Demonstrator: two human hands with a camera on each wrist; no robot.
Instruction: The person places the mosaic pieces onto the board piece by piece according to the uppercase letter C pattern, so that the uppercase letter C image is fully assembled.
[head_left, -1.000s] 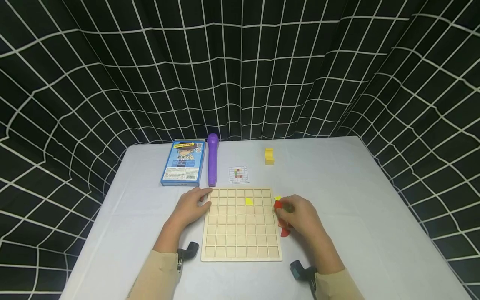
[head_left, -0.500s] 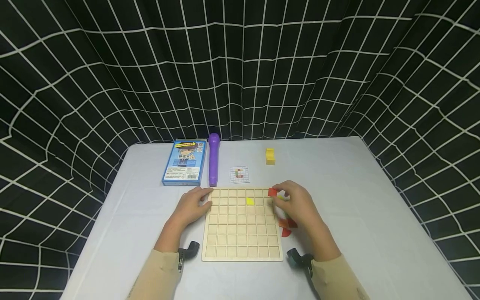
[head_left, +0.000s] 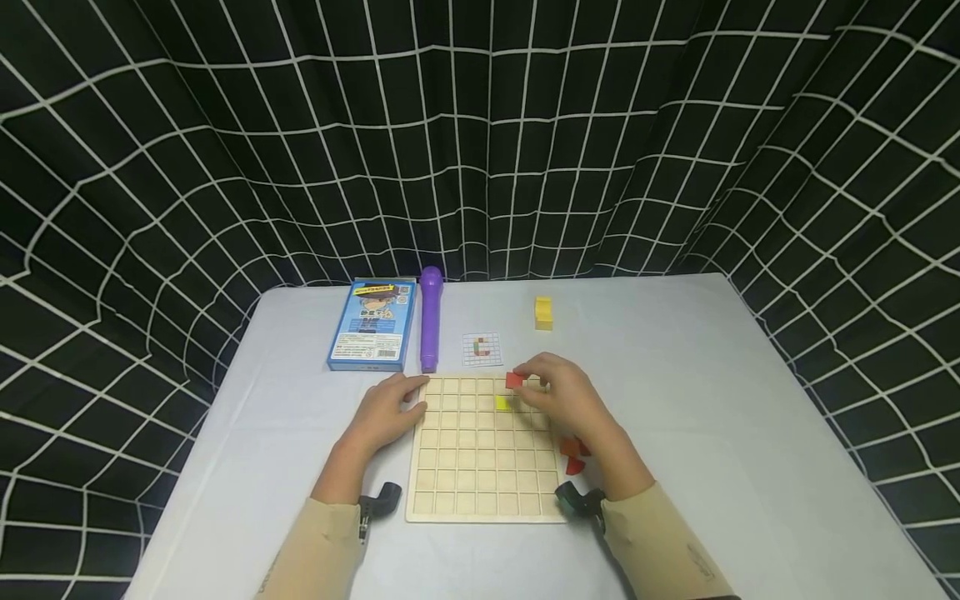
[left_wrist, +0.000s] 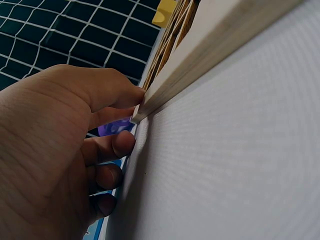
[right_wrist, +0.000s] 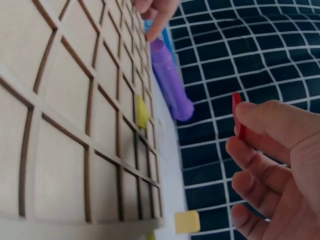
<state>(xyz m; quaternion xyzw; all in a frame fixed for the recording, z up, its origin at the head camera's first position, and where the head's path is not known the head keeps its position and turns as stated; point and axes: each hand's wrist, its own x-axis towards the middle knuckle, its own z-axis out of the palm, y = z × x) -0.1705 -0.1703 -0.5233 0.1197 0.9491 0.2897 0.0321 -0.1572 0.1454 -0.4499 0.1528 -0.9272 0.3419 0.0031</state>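
Observation:
In the head view, a red tile (head_left: 513, 381) is pinched in my right hand (head_left: 564, 393) above the top rows of a wooden grid board (head_left: 477, 460). The right wrist view shows this thin red piece edge-on between thumb and fingertips, apart from the board. A yellow tile (head_left: 503, 403) lies in a cell near the top, left of the right thumb. My left hand (head_left: 384, 414) rests at the board's upper left corner, thumb and index fingertips touching its edge. Its other fingers are loosely bent in the left wrist view.
Several red and orange tiles (head_left: 571, 448) lie right of the board, partly hidden by the right arm. Behind the board are a pattern card (head_left: 482, 350), a purple microphone-shaped stick (head_left: 430, 321), a blue box (head_left: 371, 325) and a stack of yellow pieces (head_left: 543, 313).
My right hand has taken the red tile from the loose pieces at the board's right and carried it left over the top rows. My left hand has stayed at the corner.

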